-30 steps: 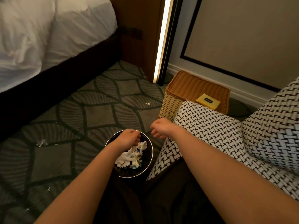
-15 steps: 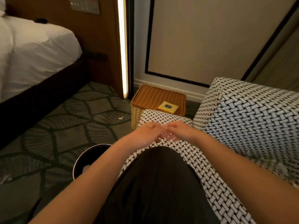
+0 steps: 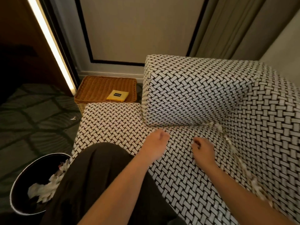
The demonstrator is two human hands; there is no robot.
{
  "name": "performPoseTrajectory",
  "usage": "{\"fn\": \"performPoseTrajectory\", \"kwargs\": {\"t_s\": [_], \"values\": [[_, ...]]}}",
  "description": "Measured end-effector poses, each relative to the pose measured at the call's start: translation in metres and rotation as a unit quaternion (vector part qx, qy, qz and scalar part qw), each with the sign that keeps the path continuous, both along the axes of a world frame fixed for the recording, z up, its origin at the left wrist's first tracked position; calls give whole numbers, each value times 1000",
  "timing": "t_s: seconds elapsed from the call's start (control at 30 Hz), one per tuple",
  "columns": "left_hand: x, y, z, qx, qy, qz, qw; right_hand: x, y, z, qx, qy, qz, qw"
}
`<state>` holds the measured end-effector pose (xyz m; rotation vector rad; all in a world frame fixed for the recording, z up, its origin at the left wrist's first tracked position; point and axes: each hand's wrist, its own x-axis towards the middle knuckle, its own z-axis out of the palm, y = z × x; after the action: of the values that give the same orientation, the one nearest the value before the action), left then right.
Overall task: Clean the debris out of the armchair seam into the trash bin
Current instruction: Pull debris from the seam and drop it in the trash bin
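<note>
Hands above the seat cushion (image 3: pixel 113 125) of a black-and-white woven armchair (image 3: pixel 194 95), head view. Left hand (image 3: pixel 155 143): fingers bunched together and curled toward the cushion; whether they pinch anything cannot be told. Right hand (image 3: pixel 203 149): fingers loosely curled, slightly apart, holding nothing visible, tips just over the fabric. Debris (image 3: pixel 227 140): a pale, blurred line of crumbs along the seam between seat and backrest, just right of the right fingertips and running back beside that forearm. Trash bin (image 3: pixel 19 182): dark, round, on the carpet well to the left of and behind the left fingers, holding white paper scraps (image 3: pixel 43 190). Beyond the left fingers, a wicker basket (image 3: pixel 97 88) bears a yellow card (image 3: pixel 117 96).
</note>
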<state>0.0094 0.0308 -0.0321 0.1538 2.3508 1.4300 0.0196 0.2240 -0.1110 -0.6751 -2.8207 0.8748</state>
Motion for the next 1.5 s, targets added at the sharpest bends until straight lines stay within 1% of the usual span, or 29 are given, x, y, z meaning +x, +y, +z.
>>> {"fn": "performPoseTrajectory", "kwargs": {"t_s": [0.03,0.13,0.23,0.3,0.37,0.43,0.5,0.57,0.63,0.67,0.77,0.87,0.93,1.0,1.1,1.2,1.27,1.33,1.5], "values": [[-1,8,-5,-8,13,-5,1000,5,10,-5,29,11,-1,1000],[-8,32,-22,-24,35,-19,999,8,28,-12,74,26,11,997],[-17,48,-48,-80,49,-31,995,-4,35,-14,134,12,6,991],[-24,59,-63,-132,62,-32,989,-16,42,-15,141,6,-26,990],[-27,64,-72,-191,105,-35,975,-30,46,-13,127,-2,-65,990],[-32,69,-79,-209,150,-45,965,-48,53,-12,96,-16,-108,989],[-39,77,-88,-218,177,-66,958,-66,63,-13,53,-30,-153,986],[-40,86,-93,-248,213,-111,939,-74,70,-11,32,-59,-182,981],[-43,102,-98,-282,251,-157,913,-82,81,-11,17,-99,-174,980],[-46,110,-100,-291,264,-160,906,-86,86,-9,3,-116,-159,980],[-59,129,-102,-299,281,-139,901,-93,96,-4,-41,-157,-119,979],[-70,146,-103,-314,268,-108,904,-101,104,-3,-57,-168,-109,978],[-80,157,-95,-314,215,-84,921,-106,108,-4,-66,-180,-98,977],[-91,167,-87,-325,153,-84,929,-110,110,-3,-66,-186,-84,977],[-101,173,-83,-326,98,-72,937,-114,107,-5,-26,-192,-82,978],[-103,177,-87,-313,65,-45,947,-117,98,-14,33,-160,-122,979],[-103,184,-88,-313,57,2,948,-118,94,-20,50,-129,-134,981],[-100,190,-88,-312,53,57,947,-117,93,-24,46,-108,-140,983],[-105,202,-91,-254,4,174,951,-118,95,-25,24,-89,-144,985]]}}
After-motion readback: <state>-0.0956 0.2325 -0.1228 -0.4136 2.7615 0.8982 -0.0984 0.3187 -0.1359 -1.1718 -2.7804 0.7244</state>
